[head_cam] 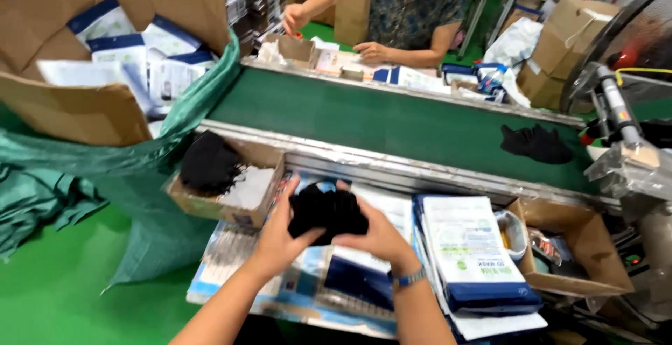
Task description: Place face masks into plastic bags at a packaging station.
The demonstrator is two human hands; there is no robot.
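Both forearms run out of the bottom edge. The left hand (pixel 280 236) and right hand (pixel 374 236) cover part of a black bundle (pixel 327 210), whose make-up is too blurred to tell. Print on the white-and-blue pouches (pixel 472 247) is unreadable. A person across the green belt (pixel 392 124) is cut off at the top edge, and a cardboard box (pixel 581 247) is partly hidden.

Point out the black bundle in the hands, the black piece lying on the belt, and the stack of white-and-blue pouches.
black bundle (pixel 327 212), head view, its middle between both hands
black piece (pixel 536 143), head view, its centre
pouches (pixel 470 247), head view, top pouch's white face
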